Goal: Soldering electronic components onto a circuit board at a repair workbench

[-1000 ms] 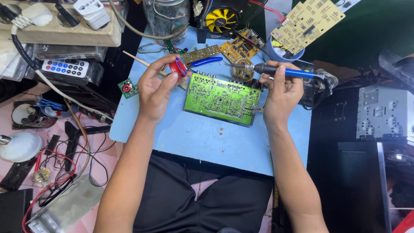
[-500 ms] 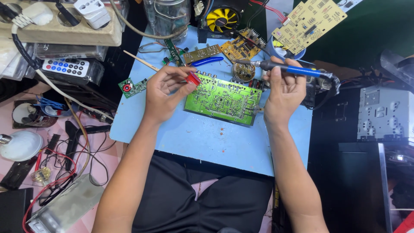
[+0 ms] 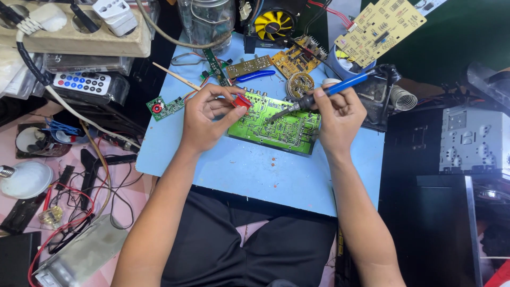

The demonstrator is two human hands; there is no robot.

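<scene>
A green circuit board (image 3: 276,127) lies solder side up on a light blue work board (image 3: 255,170). My left hand (image 3: 207,117) rests at the board's left edge and pinches a small red part (image 3: 241,101) between thumb and fingers. My right hand (image 3: 337,117) grips a blue-handled soldering iron (image 3: 329,90). The iron's dark tip points down-left and meets the green board near its middle.
Beyond the board lie brown and yellow circuit boards (image 3: 297,58), a yellow fan (image 3: 276,24), a glass jar (image 3: 210,21) and a small green board (image 3: 164,108). A power strip (image 3: 79,34), remote control (image 3: 82,83), bulb (image 3: 24,179) and tangled wires (image 3: 79,196) crowd the left. Metal cases (image 3: 473,141) stand on the right.
The soldering iron's tip has come down from behind the board onto its middle. My left hand has carried the red part from beyond the board's corner to its left edge.
</scene>
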